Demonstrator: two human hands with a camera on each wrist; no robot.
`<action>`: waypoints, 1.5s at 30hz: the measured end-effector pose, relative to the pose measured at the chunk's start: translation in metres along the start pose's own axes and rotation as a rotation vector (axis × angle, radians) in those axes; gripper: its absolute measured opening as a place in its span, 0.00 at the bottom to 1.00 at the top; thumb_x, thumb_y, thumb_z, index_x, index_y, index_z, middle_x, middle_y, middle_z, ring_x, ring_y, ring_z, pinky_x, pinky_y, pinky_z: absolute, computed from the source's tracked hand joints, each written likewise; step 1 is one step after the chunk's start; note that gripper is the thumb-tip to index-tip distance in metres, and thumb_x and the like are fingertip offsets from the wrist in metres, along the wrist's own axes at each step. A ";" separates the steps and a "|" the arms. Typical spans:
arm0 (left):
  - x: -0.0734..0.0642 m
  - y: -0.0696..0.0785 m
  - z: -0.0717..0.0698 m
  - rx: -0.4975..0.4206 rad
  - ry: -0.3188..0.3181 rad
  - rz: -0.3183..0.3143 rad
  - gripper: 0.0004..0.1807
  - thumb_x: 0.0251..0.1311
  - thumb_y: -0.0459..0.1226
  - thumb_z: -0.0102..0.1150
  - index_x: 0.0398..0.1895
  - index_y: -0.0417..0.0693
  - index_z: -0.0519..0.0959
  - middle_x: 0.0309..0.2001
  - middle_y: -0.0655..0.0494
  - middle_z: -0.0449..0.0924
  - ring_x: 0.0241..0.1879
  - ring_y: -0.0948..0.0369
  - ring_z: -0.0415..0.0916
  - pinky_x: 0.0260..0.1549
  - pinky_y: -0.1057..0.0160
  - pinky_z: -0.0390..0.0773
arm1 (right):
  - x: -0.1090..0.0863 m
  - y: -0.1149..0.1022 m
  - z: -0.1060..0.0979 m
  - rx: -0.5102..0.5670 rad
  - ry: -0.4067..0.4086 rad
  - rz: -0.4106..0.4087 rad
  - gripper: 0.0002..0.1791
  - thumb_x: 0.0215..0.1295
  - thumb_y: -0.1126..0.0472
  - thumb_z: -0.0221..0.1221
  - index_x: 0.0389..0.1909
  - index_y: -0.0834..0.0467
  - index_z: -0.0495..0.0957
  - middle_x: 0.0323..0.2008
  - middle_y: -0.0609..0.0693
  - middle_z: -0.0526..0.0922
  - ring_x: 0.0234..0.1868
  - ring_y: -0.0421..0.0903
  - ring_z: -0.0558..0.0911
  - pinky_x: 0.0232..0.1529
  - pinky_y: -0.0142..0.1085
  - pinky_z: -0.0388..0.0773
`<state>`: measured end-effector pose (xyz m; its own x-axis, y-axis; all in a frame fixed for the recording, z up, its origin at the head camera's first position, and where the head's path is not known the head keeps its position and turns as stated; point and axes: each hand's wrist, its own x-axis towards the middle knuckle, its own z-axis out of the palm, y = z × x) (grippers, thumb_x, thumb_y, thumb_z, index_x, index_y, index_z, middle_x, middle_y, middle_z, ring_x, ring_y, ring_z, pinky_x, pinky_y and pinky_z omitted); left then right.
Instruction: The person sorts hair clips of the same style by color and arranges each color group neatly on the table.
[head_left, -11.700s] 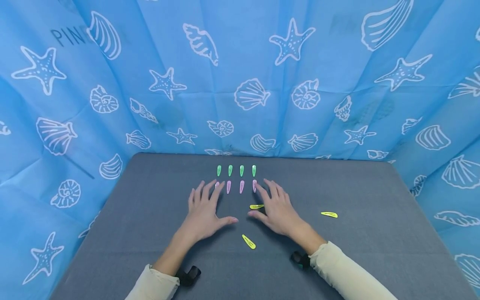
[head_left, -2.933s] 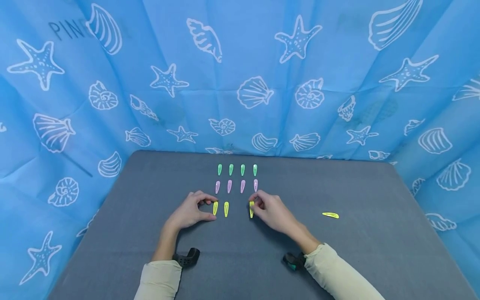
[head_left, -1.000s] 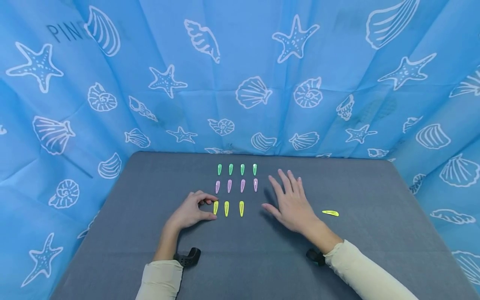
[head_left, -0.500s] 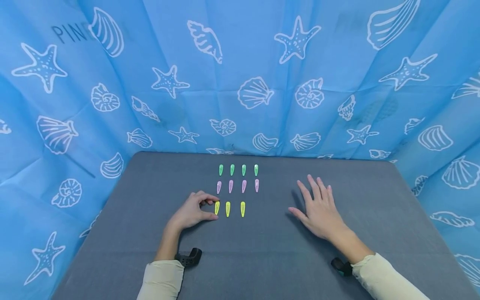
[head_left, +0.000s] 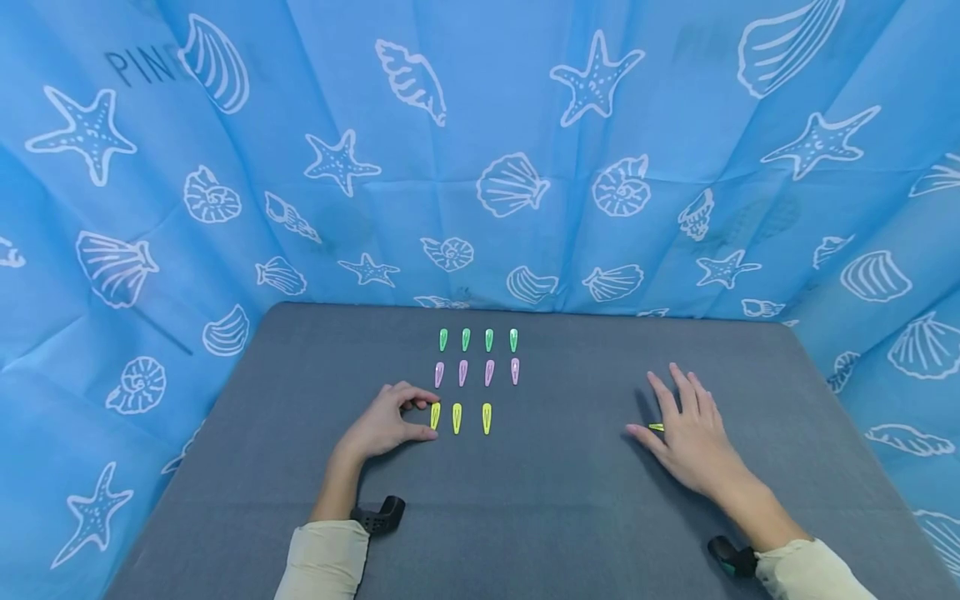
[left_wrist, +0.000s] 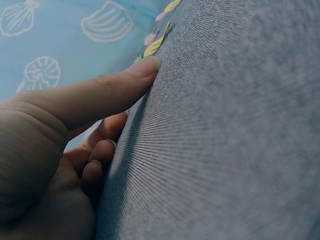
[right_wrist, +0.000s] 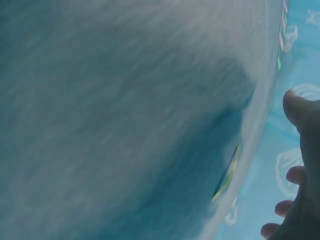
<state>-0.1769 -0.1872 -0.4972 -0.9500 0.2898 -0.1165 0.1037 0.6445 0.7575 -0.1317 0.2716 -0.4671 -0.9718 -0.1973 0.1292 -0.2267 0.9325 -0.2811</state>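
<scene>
My left hand rests on the grey table, thumb and index finger at the two ends of the leftmost yellow snap hair clip, pinching it lengthwise. Two more yellow hair clips, a middle one and a right one, lie upright beside it, the right one at a wider gap. Fingers spread, my right hand hovers over another yellow hair clip, mostly hidden beneath it in the head view. The right wrist view shows that clip lying on the cloth below the fingers, apart from them.
Behind the yellow clips lie a row of pink hair clips and a farther row of green hair clips, several in each. A blue curtain with white shells hangs at the back and sides of the grey table.
Over the last seconds the right hand let go of the third yellow clip and moved right to the separate one. Earlier, yellow clips lay scattered. The left hand has stayed put since 2.9 seconds ago.
</scene>
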 end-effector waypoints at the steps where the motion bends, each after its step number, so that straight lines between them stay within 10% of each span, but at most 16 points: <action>1: 0.000 0.000 0.000 -0.001 0.000 0.001 0.26 0.50 0.45 0.80 0.54 0.60 0.84 0.45 0.60 0.76 0.47 0.59 0.65 0.46 0.57 0.67 | -0.001 0.003 0.000 0.000 0.000 0.009 0.47 0.69 0.41 0.62 0.79 0.61 0.54 0.77 0.72 0.49 0.75 0.76 0.51 0.66 0.74 0.52; 10: 0.000 -0.001 0.000 0.004 0.003 0.002 0.26 0.50 0.46 0.80 0.54 0.61 0.84 0.45 0.60 0.76 0.47 0.59 0.65 0.46 0.57 0.67 | -0.011 0.021 -0.002 -0.033 -0.027 0.026 0.36 0.70 0.52 0.64 0.72 0.64 0.65 0.68 0.72 0.63 0.61 0.75 0.65 0.53 0.69 0.64; 22: 0.000 -0.001 0.000 0.002 0.006 0.005 0.26 0.50 0.46 0.80 0.54 0.61 0.84 0.44 0.60 0.76 0.47 0.59 0.65 0.46 0.57 0.67 | -0.007 0.031 -0.002 0.016 0.050 -0.078 0.07 0.63 0.70 0.67 0.40 0.62 0.81 0.34 0.52 0.78 0.35 0.45 0.74 0.36 0.41 0.71; 29: 0.000 -0.001 0.001 -0.002 0.006 0.004 0.25 0.50 0.47 0.80 0.54 0.61 0.84 0.44 0.60 0.76 0.47 0.59 0.65 0.46 0.57 0.67 | -0.003 0.031 -0.007 0.129 -0.086 0.011 0.09 0.66 0.69 0.63 0.46 0.65 0.81 0.32 0.50 0.76 0.32 0.41 0.70 0.30 0.34 0.67; 38: 0.000 0.000 0.002 -0.008 0.008 -0.012 0.25 0.49 0.46 0.80 0.54 0.62 0.84 0.45 0.60 0.77 0.47 0.59 0.66 0.47 0.57 0.68 | -0.001 0.024 -0.008 0.129 0.027 -0.068 0.03 0.68 0.63 0.65 0.37 0.57 0.86 0.26 0.44 0.73 0.25 0.34 0.63 0.27 0.31 0.60; 45: 0.000 0.001 0.002 -0.010 0.005 -0.019 0.25 0.49 0.46 0.80 0.53 0.63 0.84 0.44 0.60 0.77 0.47 0.59 0.66 0.46 0.57 0.67 | 0.006 0.012 -0.012 0.173 0.033 0.020 0.10 0.73 0.57 0.61 0.41 0.58 0.86 0.29 0.46 0.81 0.26 0.36 0.68 0.28 0.32 0.64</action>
<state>-0.1766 -0.1853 -0.4975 -0.9533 0.2736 -0.1279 0.0824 0.6432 0.7613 -0.1394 0.2850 -0.4577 -0.9743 -0.1660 0.1524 -0.2175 0.8695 -0.4434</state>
